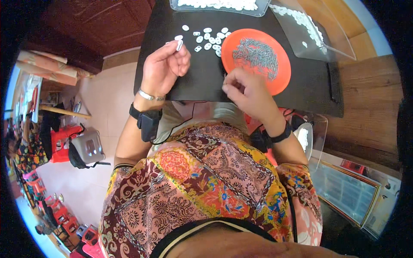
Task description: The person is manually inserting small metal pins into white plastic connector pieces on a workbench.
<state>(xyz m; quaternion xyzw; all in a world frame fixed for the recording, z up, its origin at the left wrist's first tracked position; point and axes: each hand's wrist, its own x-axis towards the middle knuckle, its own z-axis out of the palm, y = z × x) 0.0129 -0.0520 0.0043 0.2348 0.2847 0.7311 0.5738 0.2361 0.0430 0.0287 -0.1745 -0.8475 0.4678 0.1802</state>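
Observation:
My left hand [165, 66] is raised over the near left part of the dark table, palm turned up. Thumb and forefinger pinch a small white plastic piece [179, 45]. To the right, my right hand [249, 91] is closed, thumb against fingertips, beside the near rim of an orange plate [282, 84]. Anything in that pinch is too small to make out. Many thin grey metal screws [256, 55] lie heaped on the plate. Between hand and plate, several loose white oval pieces [208, 46] with holes are scattered on the table [200, 77].
A clear bin of white pieces [219, 12] stands at the far edge. Another clear bin [333, 50] lies tilted at the far right, white pieces inside. A black device [149, 125] is strapped to my left wrist, with a cable. Red stools [66, 217] stand at lower left.

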